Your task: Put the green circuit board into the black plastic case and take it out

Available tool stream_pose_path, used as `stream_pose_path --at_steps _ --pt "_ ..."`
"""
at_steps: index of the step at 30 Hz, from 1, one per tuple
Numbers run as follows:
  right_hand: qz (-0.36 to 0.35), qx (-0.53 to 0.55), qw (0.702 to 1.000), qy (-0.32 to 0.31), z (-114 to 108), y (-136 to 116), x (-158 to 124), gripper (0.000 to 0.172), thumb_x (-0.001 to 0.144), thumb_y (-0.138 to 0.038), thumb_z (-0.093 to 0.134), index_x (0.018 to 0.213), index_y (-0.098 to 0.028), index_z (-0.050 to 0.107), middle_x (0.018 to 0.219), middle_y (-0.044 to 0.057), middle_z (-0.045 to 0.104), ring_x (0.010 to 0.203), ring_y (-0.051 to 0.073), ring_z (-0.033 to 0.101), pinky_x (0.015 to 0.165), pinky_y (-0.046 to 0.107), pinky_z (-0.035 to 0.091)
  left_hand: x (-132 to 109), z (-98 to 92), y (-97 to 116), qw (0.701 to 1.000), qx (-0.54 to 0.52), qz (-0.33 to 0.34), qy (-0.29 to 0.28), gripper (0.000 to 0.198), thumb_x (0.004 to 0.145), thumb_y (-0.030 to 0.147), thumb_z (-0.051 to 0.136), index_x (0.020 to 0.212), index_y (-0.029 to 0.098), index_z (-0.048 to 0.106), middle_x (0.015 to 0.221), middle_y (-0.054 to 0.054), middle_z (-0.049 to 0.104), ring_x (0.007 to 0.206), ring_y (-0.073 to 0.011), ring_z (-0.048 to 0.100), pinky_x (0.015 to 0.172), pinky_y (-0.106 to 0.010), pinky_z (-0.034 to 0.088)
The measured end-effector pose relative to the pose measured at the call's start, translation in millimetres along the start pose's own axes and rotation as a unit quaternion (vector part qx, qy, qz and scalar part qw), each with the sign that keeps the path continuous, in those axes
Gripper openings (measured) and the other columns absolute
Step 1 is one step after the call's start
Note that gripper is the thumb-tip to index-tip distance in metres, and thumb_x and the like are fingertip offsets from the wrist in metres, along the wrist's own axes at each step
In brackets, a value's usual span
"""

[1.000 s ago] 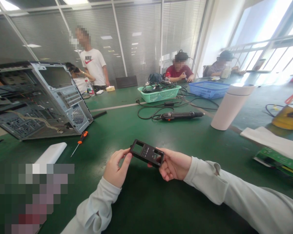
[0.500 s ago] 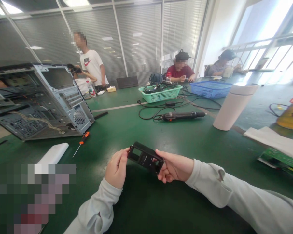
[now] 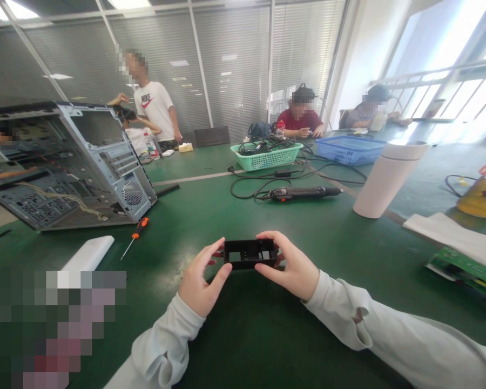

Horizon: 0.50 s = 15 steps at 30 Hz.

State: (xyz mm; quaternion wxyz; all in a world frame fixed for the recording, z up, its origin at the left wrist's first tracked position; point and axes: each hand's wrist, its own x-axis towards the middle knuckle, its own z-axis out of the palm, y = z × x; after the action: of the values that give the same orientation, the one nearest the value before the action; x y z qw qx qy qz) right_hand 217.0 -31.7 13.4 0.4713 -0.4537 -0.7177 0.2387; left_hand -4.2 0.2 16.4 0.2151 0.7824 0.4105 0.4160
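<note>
Between my two hands is a small black plastic housing (image 3: pixel 249 263), its hollow inside facing me, with cut-out openings in its floor. My left hand (image 3: pixel 202 281) grips its left end, thumb on the near edge and fingers behind. At the right end, my right hand (image 3: pixel 294 267) pinches it the same way. The far fingers of both hands are partly hidden. Left of my hands, an orange and black screwdriver (image 3: pixel 140 229) lies on the green table (image 3: pixel 235 216).
An opened computer case (image 3: pixel 117 178) stands at left, beside a white object (image 3: pixel 89 253). Farther off are an electric screwdriver (image 3: pixel 303 193), a green basket (image 3: pixel 267 158), a blue basket (image 3: pixel 348 150) and a pale tumbler (image 3: pixel 389 181). A circuit board (image 3: pixel 461 270) lies right. Several people are across the table.
The black housing has been turned over and levelled, from its outer face with window to its hollow inside. Both hands have shifted their grip to its ends.
</note>
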Motion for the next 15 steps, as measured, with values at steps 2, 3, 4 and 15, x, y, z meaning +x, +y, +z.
stream_pose_path --at_steps 2,3,4,15 --pt "-0.032 -0.081 0.996 0.002 -1.7 -4.0 0.3 0.043 0.078 -0.023 0.066 0.117 -0.021 0.049 0.107 0.003 0.049 0.093 0.015 0.051 0.076 0.024 0.047 -1.0 0.5 -0.5 1.0 0.003 0.013 -0.01 0.046 0.083 0.036 0.055 0.125 0.018 0.054 0.118 -0.011 0.063 0.099 -0.0223 0.063 0.081 -0.036 0.053" --pt "-0.037 -0.112 0.993 -0.004 -2.7 -6.5 0.4 0.043 0.078 -0.022 0.068 0.116 -0.022 0.049 0.106 0.002 0.049 0.093 0.014 0.052 0.079 0.024 0.046 -1.3 0.6 -0.8 1.0 0.006 0.017 -0.014 0.046 0.083 0.035 0.055 0.125 0.018 0.055 0.118 -0.011 0.064 0.1 -0.0224 0.063 0.081 -0.036 0.053" --pt "-0.034 -0.137 0.99 -0.012 -4.1 -9.1 0.2 0.042 0.078 -0.021 0.069 0.115 -0.023 0.05 0.105 0.001 0.049 0.091 0.013 0.052 0.078 0.024 0.046 -1.5 0.7 -1.1 1.0 0.009 0.02 -0.017 0.046 0.082 0.035 0.055 0.125 0.018 0.054 0.117 -0.011 0.064 0.1 -0.0226 0.062 0.081 -0.037 0.053" --pt "-0.076 -0.453 0.884 0.085 -90.1 -10.7 -55.7 0.046 0.097 -0.059 0.033 0.102 -0.017 0.052 0.098 0.008 0.054 0.091 0.025 0.052 0.078 0.041 0.044 0.3 2.2 -4.3 0.999 0.024 0.006 -0.022 0.033 0.084 0.03 0.05 0.113 0.019 0.06 0.107 -0.009 0.069 0.101 -0.0217 0.061 0.08 -0.037 0.052"
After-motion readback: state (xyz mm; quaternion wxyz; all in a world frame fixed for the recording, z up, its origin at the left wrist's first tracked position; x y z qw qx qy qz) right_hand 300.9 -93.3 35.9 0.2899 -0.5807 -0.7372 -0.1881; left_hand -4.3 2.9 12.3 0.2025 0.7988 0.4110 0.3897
